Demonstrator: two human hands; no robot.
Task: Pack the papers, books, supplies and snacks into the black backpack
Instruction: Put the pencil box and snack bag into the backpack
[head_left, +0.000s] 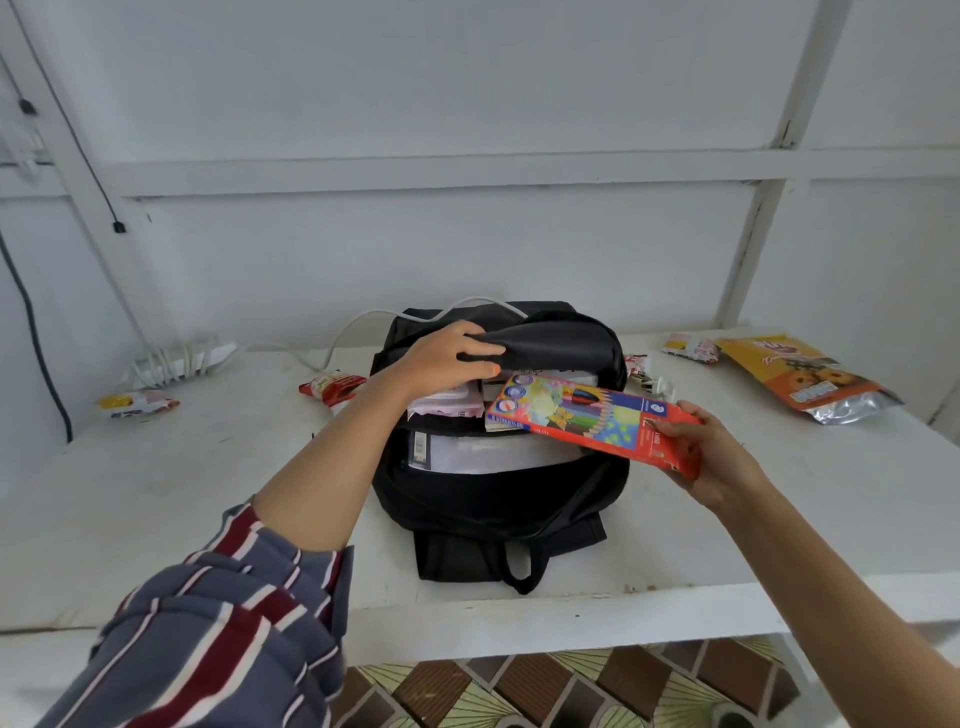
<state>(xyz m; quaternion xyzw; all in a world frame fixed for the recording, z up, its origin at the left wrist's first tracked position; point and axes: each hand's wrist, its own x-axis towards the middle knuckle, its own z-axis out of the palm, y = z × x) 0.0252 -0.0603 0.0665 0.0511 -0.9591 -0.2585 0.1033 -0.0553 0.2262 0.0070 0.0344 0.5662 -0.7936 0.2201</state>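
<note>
Gaping black backpack (498, 499) — books (483, 452) inside, pencil box (587, 415) across.

The lifted flap (550, 338) of the black backpack (498, 499) and the coloured-pencil box (587, 415) hide most of the books (488, 457) inside. Print on the orange snack bag (800, 374) is too blurred to read. The striped sleeve (218, 634) runs off the bottom edge.

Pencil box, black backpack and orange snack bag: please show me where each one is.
pencil box (587, 418), head view, middle of its printed front face.
black backpack (493, 499), head view, near fabric wall below the opening.
orange snack bag (800, 376), head view, middle of its printed front.
</note>
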